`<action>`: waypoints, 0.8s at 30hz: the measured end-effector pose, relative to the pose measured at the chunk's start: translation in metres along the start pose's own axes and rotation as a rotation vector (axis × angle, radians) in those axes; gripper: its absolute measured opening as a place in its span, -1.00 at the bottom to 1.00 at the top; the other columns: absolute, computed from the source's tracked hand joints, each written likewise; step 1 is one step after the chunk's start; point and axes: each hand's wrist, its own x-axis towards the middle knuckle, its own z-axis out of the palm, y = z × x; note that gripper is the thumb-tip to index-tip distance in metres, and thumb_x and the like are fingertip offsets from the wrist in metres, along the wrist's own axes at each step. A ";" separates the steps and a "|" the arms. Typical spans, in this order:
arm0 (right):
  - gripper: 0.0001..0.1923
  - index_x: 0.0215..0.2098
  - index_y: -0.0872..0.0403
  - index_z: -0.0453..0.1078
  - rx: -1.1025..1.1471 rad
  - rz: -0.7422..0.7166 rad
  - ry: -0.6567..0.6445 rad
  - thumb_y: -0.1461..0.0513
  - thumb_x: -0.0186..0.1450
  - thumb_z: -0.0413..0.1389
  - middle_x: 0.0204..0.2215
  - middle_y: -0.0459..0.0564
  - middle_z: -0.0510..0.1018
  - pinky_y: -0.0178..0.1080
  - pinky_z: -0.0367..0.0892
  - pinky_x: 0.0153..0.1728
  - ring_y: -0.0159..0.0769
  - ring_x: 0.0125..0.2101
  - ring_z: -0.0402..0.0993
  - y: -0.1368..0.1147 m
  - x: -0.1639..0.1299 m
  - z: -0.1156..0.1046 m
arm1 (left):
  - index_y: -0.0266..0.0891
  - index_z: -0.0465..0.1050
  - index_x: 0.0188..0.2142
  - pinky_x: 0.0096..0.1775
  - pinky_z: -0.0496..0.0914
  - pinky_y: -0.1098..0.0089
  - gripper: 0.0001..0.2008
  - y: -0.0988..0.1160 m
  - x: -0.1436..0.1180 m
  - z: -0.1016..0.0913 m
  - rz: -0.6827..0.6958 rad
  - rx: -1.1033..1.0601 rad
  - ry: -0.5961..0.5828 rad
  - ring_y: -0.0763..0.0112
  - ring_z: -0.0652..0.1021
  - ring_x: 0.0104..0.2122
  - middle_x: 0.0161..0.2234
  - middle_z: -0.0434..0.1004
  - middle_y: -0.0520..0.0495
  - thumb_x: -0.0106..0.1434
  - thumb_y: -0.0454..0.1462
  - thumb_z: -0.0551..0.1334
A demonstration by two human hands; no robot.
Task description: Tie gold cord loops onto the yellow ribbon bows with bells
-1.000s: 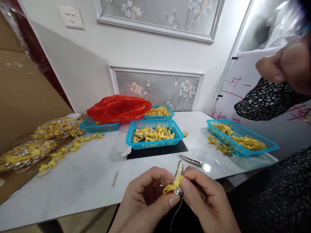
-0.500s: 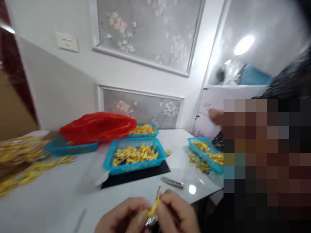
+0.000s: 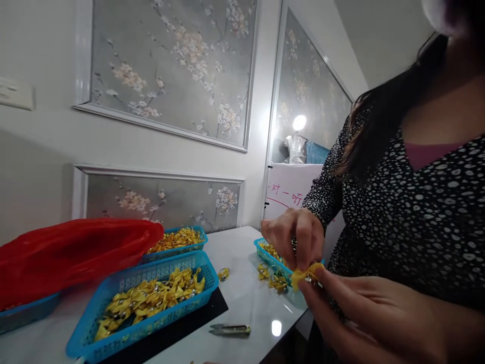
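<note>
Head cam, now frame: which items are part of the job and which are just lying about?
In the job:
- yellow ribbon bow, pinched in a co-worker's hand
- near basket of bows
- right basket

Lying about:
- thread snips
- red bag
- loose bow

The wearer's own hands are out of view.

Bare white table (image 3: pixel 242 283) ahead of you, blue basket (image 3: pixel 144 303) blocking left, snips (image 3: pixel 230 329) lying near, co-worker's hands (image 3: pixel 299 242) crowding right edge.

My snips (image 3: pixel 230 329) lie on the table (image 3: pixel 246 298) right of the nearest basket (image 3: pixel 144 308); a co-worker's basket (image 3: pixel 271 255) sits further right
</note>
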 end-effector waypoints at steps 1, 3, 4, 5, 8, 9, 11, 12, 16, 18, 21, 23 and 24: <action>-0.79 -0.16 0.10 0.48 0.000 0.003 0.006 0.12 0.41 0.11 -0.21 -0.05 0.58 -0.25 0.52 -0.29 -0.30 -0.28 0.56 0.003 0.003 0.003 | -0.13 0.50 -0.09 -0.27 0.56 0.21 -0.79 0.001 0.016 0.021 -0.003 -0.008 -0.012 0.26 0.58 -0.24 -0.07 0.58 -0.13 0.38 -0.13 0.20; -0.79 -0.10 0.08 0.46 -0.002 0.009 0.013 0.13 0.41 0.11 -0.12 -0.02 0.55 -0.21 0.51 -0.24 -0.26 -0.22 0.54 0.008 0.007 0.007 | -0.15 0.54 -0.21 -0.37 0.55 0.33 -0.77 0.003 0.046 0.063 -0.012 -0.029 -0.029 0.35 0.59 -0.38 -0.25 0.63 -0.06 0.39 -0.11 0.18; -0.78 -0.06 0.08 0.44 -0.003 0.013 0.015 0.14 0.41 0.11 -0.09 0.00 0.54 -0.18 0.51 -0.21 -0.25 -0.20 0.53 0.010 0.009 0.006 | -0.16 0.56 -0.28 -0.47 0.52 0.35 -0.74 0.002 0.058 0.081 -0.016 -0.041 -0.031 0.33 0.59 -0.46 -0.40 0.63 -0.02 0.39 -0.09 0.17; -0.77 -0.03 0.08 0.43 -0.005 0.018 0.015 0.14 0.41 0.12 -0.07 0.01 0.53 -0.16 0.51 -0.20 -0.23 -0.18 0.53 0.011 0.009 0.004 | -0.12 0.57 -0.37 -0.57 0.47 0.37 -0.67 0.001 0.069 0.097 -0.019 -0.055 -0.031 0.30 0.58 -0.54 -0.56 0.58 0.02 0.39 -0.05 0.14; -0.77 -0.03 0.07 0.43 -0.007 0.034 0.010 0.15 0.41 0.12 -0.06 0.02 0.52 -0.16 0.52 -0.20 -0.24 -0.18 0.53 0.012 0.006 -0.003 | -0.04 0.53 -0.56 -0.75 0.29 0.39 -0.41 -0.007 0.085 0.123 -0.019 -0.095 -0.017 0.30 0.50 -0.73 -0.84 0.29 0.10 0.41 0.07 -0.07; -0.79 -0.05 0.07 0.44 -0.007 0.038 0.008 0.15 0.41 0.12 -0.09 0.01 0.54 -0.18 0.52 -0.23 -0.26 -0.20 0.54 0.012 0.004 -0.005 | -0.04 0.50 -0.60 -0.78 0.24 0.40 -0.34 -0.010 0.087 0.126 -0.015 -0.108 -0.014 0.33 0.47 -0.78 -0.88 0.21 0.12 0.41 0.10 -0.15; -0.80 -0.11 0.08 0.46 -0.005 0.044 0.004 0.14 0.40 0.14 -0.16 -0.02 0.57 -0.24 0.54 -0.30 -0.29 -0.26 0.56 0.012 0.001 -0.007 | -0.03 0.45 -0.66 -0.80 0.19 0.42 -0.27 -0.016 0.090 0.128 -0.006 -0.126 -0.011 0.36 0.43 -0.83 -0.92 0.10 0.13 0.37 0.16 -0.24; -0.80 -0.12 0.09 0.47 -0.002 0.045 0.003 0.13 0.39 0.16 -0.20 -0.02 0.58 -0.26 0.54 -0.34 -0.31 -0.29 0.56 0.013 0.000 -0.007 | -0.04 0.44 -0.67 -0.81 0.18 0.43 -0.27 -0.019 0.091 0.127 -0.002 -0.131 -0.012 0.37 0.43 -0.84 -0.92 0.07 0.13 0.36 0.18 -0.24; -0.80 -0.14 0.09 0.47 0.012 0.052 -0.004 0.13 0.38 0.16 -0.24 -0.04 0.58 -0.30 0.54 -0.38 -0.33 -0.34 0.57 0.015 0.000 -0.007 | -0.03 0.42 -0.68 -0.82 0.18 0.43 -0.22 -0.019 0.100 0.127 -0.003 -0.118 -0.017 0.35 0.41 -0.86 -0.94 -0.03 0.13 0.34 0.22 -0.30; -0.82 -0.14 0.09 0.47 0.019 0.049 -0.009 0.14 0.39 0.15 -0.24 -0.04 0.58 -0.30 0.53 -0.39 -0.35 -0.35 0.56 0.015 0.002 -0.008 | -0.02 0.44 -0.65 -0.81 0.25 0.41 -0.22 -0.016 0.100 0.123 0.000 -0.095 -0.016 0.32 0.45 -0.83 -0.93 0.00 0.12 0.36 0.18 -0.33; -0.82 -0.14 0.10 0.46 0.033 0.034 -0.007 0.15 0.41 0.12 -0.22 -0.04 0.57 -0.28 0.52 -0.36 -0.34 -0.33 0.55 0.017 0.005 -0.005 | -0.05 0.53 -0.50 -0.62 0.47 0.37 -0.45 -0.010 0.080 0.097 0.021 -0.041 -0.015 0.27 0.60 -0.60 -0.74 0.39 0.13 0.41 0.09 -0.04; -0.80 -0.11 0.10 0.45 0.043 0.023 -0.005 0.15 0.41 0.12 -0.16 -0.02 0.56 -0.23 0.52 -0.28 -0.29 -0.27 0.54 0.019 0.007 0.004 | -0.21 0.55 -0.32 -0.40 0.55 0.33 -0.67 -0.007 0.053 0.061 0.037 -0.003 -0.016 0.28 0.63 -0.41 -0.39 0.63 0.04 0.38 -0.04 0.17; -0.79 -0.08 0.09 0.45 0.048 0.016 -0.002 0.14 0.41 0.11 -0.12 -0.01 0.55 -0.19 0.52 -0.24 -0.27 -0.23 0.54 0.020 0.007 0.013 | -0.21 0.55 -0.23 -0.32 0.55 0.30 -0.75 -0.006 0.036 0.040 0.044 0.014 -0.014 0.24 0.62 -0.32 -0.24 0.63 -0.01 0.38 -0.10 0.20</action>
